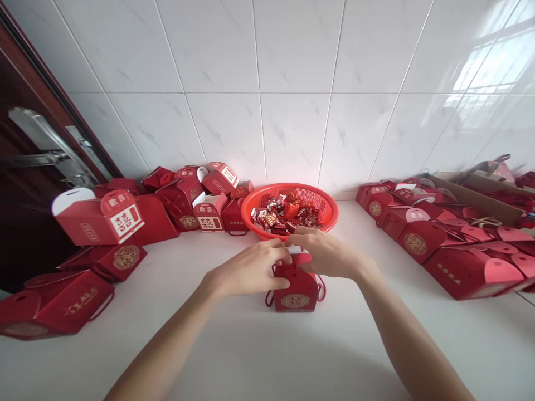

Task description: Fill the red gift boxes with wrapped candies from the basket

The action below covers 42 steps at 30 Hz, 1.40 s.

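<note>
A small red gift box (296, 294) with a gold emblem stands upright on the white table (251, 345), a dark red cord loop at each side. Both of my hands are at its top. My left hand (254, 267) grips the left side of the upper flaps, thumb across the front. My right hand (324, 252) has its fingers bent over the top right and back of the flaps. A pale inner flap edge shows between the hands. Just behind stands a red plastic basket (332, 214) holding wrapped candies (292, 207).
Red boxes (184, 197) are piled at the left and back left, one (58, 303) near the left edge. Rows of closed red boxes (455, 267) stand at the right beside a cardboard box (472, 200). A tiled wall rises behind; a door handle (54, 147) is at far left.
</note>
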Each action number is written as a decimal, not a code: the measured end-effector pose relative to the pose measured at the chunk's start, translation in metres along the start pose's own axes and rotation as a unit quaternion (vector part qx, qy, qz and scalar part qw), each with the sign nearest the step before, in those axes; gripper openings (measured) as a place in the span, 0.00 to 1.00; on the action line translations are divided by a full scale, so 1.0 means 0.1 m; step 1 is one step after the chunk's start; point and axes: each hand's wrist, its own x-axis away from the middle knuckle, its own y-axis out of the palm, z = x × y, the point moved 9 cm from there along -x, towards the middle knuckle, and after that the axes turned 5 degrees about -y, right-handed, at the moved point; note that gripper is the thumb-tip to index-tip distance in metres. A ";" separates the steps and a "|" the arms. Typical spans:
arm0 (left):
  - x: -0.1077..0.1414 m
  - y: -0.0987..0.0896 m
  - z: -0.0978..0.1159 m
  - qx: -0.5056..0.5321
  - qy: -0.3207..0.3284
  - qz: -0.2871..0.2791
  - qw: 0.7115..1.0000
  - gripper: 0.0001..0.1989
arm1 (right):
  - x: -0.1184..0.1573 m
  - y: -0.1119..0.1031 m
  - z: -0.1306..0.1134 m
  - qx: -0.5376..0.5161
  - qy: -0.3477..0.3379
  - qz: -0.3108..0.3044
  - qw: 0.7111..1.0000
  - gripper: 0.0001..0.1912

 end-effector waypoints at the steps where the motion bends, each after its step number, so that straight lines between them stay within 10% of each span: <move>1: 0.00 -0.02 -0.03 -0.021 -0.016 0.013 1.000 0.11 | -0.01 -0.02 0.01 0.012 0.004 0.012 1.000 0.20; 10: 0.00 -0.01 -0.17 -0.068 -0.083 0.019 0.994 0.39 | 0.03 -0.05 0.14 0.062 0.064 0.000 0.996 0.15; 19: -0.02 0.07 -0.17 -0.040 -0.070 -0.035 0.996 0.16 | 0.03 0.12 -0.01 0.014 0.013 -0.084 0.996 0.09; 42: -0.01 0.10 -0.13 -0.024 -0.023 -0.027 0.999 0.16 | -0.12 0.26 -0.06 0.120 0.031 -0.076 0.989 0.05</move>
